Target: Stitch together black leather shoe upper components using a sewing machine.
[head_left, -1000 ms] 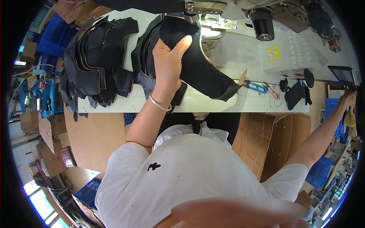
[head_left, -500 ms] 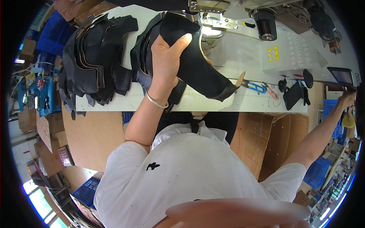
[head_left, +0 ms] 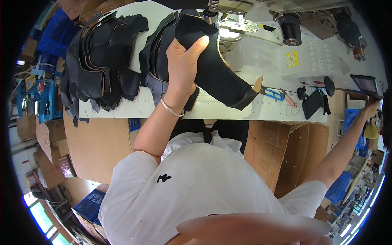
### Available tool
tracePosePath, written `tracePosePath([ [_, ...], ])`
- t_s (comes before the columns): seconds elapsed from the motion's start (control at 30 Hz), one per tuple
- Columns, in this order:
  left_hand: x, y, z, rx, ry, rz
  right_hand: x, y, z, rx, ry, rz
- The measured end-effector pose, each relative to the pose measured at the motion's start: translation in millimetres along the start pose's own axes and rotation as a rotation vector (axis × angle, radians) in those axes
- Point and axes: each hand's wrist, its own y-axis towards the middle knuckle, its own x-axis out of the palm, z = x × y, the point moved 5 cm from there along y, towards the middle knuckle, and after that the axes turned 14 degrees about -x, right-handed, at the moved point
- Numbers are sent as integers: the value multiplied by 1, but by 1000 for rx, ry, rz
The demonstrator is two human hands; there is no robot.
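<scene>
My left hand (head_left: 183,67) grips a curved black leather piece (head_left: 222,77), thumb on top and the other fingers hidden beneath it. The piece's upper end lies by the sewing machine head (head_left: 228,6); its lower end points right, where a tan tab (head_left: 258,84) sticks up. Partly under my left hand is a pile of similar black leather pieces (head_left: 153,77). Far to the right, my stretched right hand (head_left: 370,107) is at the lower edge of a dark control panel (head_left: 364,84). Its fingers are mostly hidden there, so what they touch cannot be made out.
A larger stack of black leather pieces (head_left: 96,65) covers the table's left end. Blue-handled scissors (head_left: 272,94), red-handled snips (head_left: 290,100) and a black phone (head_left: 313,104) lie at the right of the white table (head_left: 139,107). Below stands an open cardboard box (head_left: 302,151).
The view has shifted slightly. My left hand and the leather piece sit a little further right against the machine, with the grip unchanged. My right hand stays by the panel.
</scene>
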Motion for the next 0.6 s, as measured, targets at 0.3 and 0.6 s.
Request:
tracePosePath([
  [0.3, -2, 4, 1, 40, 57, -21, -20, 33, 0, -132, -361, -20],
  [0.6, -1, 3, -4, 66, 34, 10, -10, 21, -3, -76, -189, 46],
])
